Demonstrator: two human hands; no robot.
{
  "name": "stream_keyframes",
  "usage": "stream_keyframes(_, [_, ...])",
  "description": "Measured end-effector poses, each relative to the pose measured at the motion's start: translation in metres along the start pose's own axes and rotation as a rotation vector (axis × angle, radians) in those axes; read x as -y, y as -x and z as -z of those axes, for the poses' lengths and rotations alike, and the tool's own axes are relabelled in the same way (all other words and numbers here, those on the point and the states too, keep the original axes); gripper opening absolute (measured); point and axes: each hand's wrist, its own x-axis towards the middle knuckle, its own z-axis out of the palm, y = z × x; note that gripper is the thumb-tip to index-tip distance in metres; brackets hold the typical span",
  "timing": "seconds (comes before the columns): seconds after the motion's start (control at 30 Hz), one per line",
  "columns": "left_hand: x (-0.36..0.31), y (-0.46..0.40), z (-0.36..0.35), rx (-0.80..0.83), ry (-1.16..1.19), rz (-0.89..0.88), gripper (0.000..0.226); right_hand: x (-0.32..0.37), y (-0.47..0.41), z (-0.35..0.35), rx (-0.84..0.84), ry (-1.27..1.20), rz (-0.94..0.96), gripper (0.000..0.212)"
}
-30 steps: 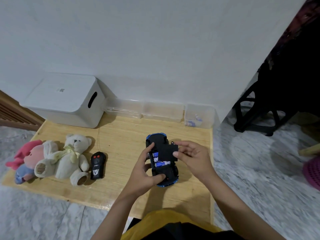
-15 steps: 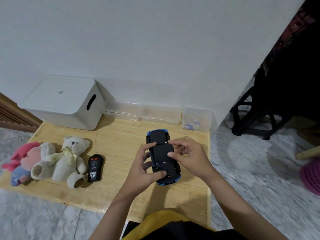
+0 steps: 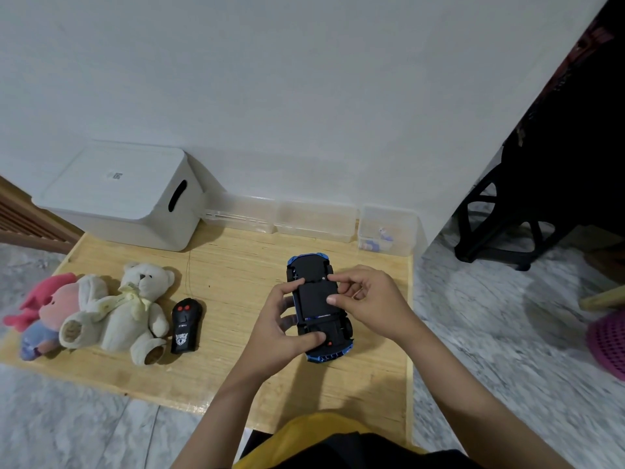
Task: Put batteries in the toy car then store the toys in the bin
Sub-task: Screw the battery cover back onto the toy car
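Observation:
A blue toy car (image 3: 316, 296) is held upside down above the wooden board, its black underside facing up. My left hand (image 3: 280, 330) grips its left side, thumb across the rear end. My right hand (image 3: 368, 299) presses a black battery cover down onto the middle of the underside with thumb and forefinger. No batteries show; only a thin blue strip is visible at the cover's rear edge. A white lidded bin (image 3: 125, 194) stands at the back left against the wall. A cream teddy bear (image 3: 132, 306), a pink plush (image 3: 44, 306) and a black remote control (image 3: 185, 324) lie at the left.
Three clear plastic boxes (image 3: 314, 220) line the wall; the rightmost box (image 3: 385, 231) holds small blue-white items. The wooden board (image 3: 236, 262) lies on a marble floor. A black stand (image 3: 500, 218) and a pink basket (image 3: 608, 343) are at the right.
The battery cover, lifted with batteries showing a second ago, now lies flat over the compartment. My right hand has moved onto it and presses it down. The car stays in my left hand.

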Motion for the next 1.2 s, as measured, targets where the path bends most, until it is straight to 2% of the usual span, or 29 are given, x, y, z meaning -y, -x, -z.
stream_keyframes(0.53, [-0.003,0.004,0.001,-0.043,0.072,0.005,0.076,0.003,-0.006,-0.003,0.062,0.103,0.007,0.031])
stream_keyframes(0.83, [-0.005,0.003,0.005,0.013,0.07,0.014,0.074,-0.001,-0.01,-0.002,0.072,-0.174,-0.025,0.02])
stream_keyframes(1.2, [-0.006,0.001,0.005,-0.015,0.072,0.02,0.068,-0.004,0.002,-0.011,-0.043,0.005,0.081,0.029])
